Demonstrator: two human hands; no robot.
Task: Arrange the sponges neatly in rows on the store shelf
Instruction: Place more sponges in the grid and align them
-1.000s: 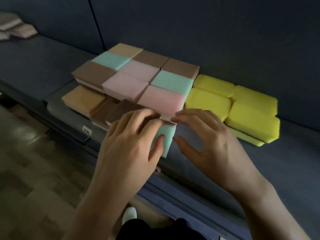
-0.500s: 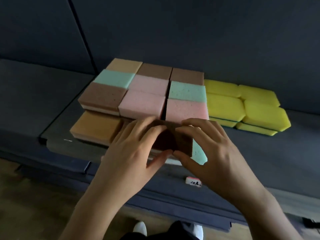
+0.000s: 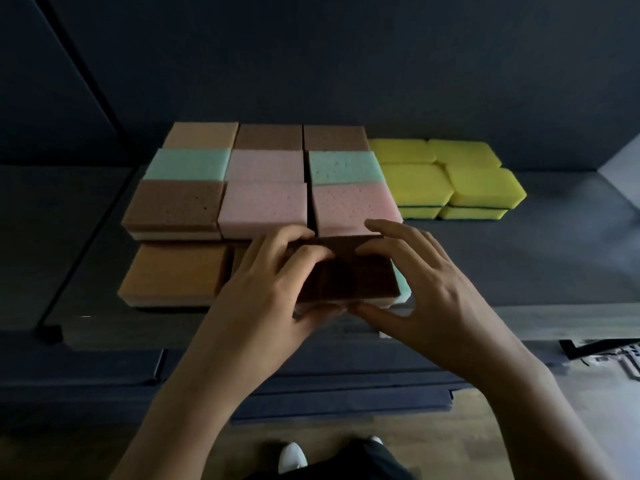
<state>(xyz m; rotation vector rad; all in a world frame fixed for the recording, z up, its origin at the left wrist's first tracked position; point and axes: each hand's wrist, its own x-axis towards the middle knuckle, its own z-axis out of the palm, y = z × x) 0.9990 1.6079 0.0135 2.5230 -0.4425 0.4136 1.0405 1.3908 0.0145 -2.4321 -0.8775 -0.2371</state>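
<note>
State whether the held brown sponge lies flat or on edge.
Flat: the held brown sponge shows its broad face up, pale layer underneath.

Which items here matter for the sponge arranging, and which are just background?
Job:
- dark brown sponge, gripped by left hand and right hand
- stacked sponge block behind it
- orange sponge
- yellow sponges
- shelf

Background:
- white shoe
- wooden floor

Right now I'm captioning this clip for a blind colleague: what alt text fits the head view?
A person's left hand and right hand hold a dark brown sponge at the front of a dark shelf. Behind it lie neat rows of brown, pink, green and orange sponges, with stacked yellow sponges to their right.
</note>
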